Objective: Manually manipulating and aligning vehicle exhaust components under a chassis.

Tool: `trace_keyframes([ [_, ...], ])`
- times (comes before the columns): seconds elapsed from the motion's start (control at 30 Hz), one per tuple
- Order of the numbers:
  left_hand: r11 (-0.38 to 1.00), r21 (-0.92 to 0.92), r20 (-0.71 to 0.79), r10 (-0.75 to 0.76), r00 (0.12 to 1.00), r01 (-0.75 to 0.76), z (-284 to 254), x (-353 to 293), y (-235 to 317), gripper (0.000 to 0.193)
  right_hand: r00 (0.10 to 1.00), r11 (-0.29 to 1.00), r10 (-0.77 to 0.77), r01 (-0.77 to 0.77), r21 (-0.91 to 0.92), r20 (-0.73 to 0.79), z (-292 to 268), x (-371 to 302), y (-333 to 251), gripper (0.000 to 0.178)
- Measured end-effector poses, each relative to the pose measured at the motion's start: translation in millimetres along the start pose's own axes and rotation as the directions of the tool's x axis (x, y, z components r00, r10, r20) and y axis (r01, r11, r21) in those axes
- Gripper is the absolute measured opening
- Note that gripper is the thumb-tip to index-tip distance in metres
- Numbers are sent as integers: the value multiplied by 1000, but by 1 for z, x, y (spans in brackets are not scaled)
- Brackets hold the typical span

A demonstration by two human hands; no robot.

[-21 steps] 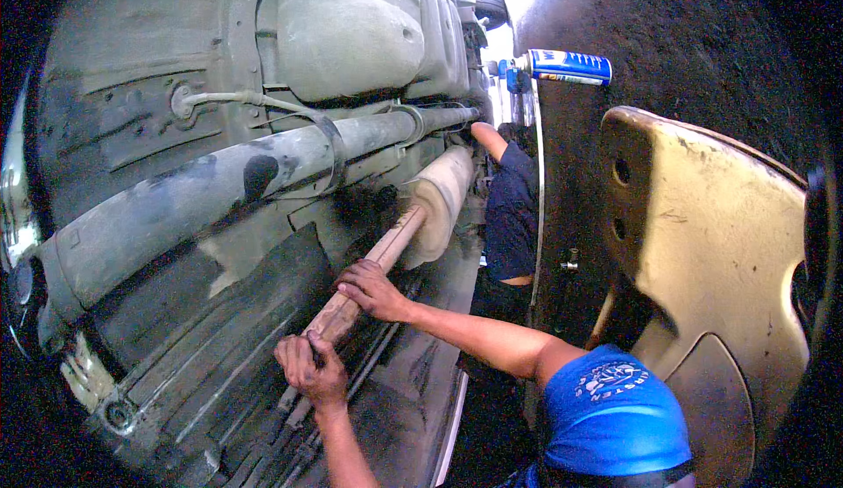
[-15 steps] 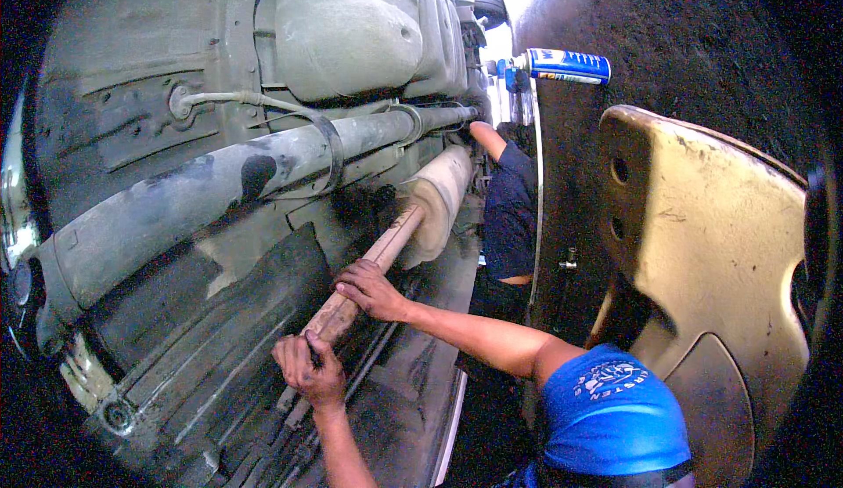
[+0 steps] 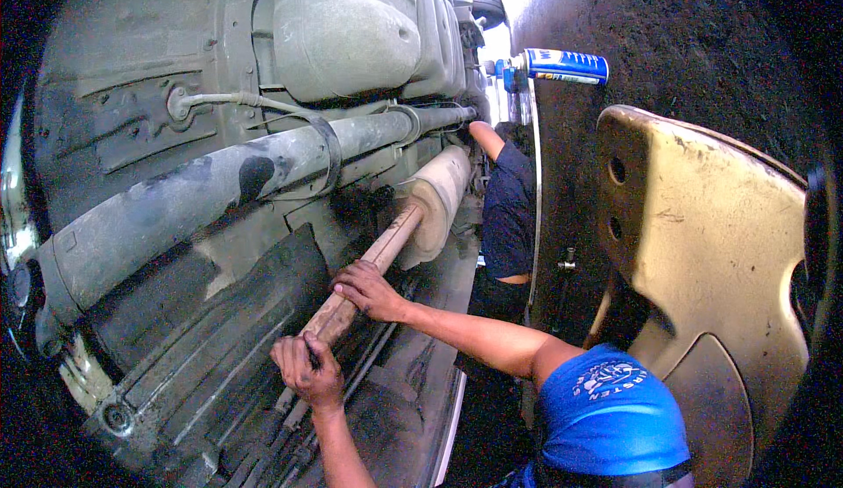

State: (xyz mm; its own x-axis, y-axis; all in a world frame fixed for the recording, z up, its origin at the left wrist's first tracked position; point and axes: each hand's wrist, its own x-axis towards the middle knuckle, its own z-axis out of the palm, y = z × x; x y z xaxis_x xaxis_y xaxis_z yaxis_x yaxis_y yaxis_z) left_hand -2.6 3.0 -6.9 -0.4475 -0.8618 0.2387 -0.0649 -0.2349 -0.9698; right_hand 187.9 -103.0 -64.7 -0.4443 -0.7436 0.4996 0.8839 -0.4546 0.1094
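Note:
Both my hands grip a dusty, light-brown exhaust pipe (image 3: 392, 240) that slants under the vehicle. My left hand (image 3: 309, 370) is wrapped round its nearer end, with the thumb on top. Farther along, my right hand (image 3: 370, 291) lies over the pipe, its fingers curled across it and the thumb alongside; part of the grip is hidden behind the pipe. At the far end the pipe joins a rounded muffler (image 3: 442, 198). My right arm, in a blue sleeve (image 3: 615, 413), reaches in from the lower right.
A thick grey driveshaft (image 3: 176, 211) runs alongside, below a bulging tank (image 3: 347, 44). Beyond the muffler, a co-worker in a dark shirt (image 3: 509, 216) reaches up to the underbody. A blue spray can (image 3: 569, 65) and a large tan metal panel (image 3: 711, 251) are on the right.

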Motion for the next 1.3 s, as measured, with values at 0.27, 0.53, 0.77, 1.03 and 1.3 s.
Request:
trace_keyframes([
  [0.27,999,-12,-48,44,998,-45,-2,3,2,16,997,996,70,-72,58,29,-1,2,-4,33],
  [0.53,997,-3,-88,82,993,-82,1,5,4,17,997,996,76,-76,54,11,-3,2,-4,33],
  [0.77,988,6,-169,154,974,-156,10,4,-3,18,984,985,155,-161,64,84,-6,3,-3,38],
  [1.03,994,20,-127,112,986,-110,5,4,0,17,991,992,104,-110,64,82,-5,3,-3,36],
  [1.3,994,-8,-106,108,988,-110,2,6,1,15,993,991,113,-114,67,30,-5,4,-6,33],
])
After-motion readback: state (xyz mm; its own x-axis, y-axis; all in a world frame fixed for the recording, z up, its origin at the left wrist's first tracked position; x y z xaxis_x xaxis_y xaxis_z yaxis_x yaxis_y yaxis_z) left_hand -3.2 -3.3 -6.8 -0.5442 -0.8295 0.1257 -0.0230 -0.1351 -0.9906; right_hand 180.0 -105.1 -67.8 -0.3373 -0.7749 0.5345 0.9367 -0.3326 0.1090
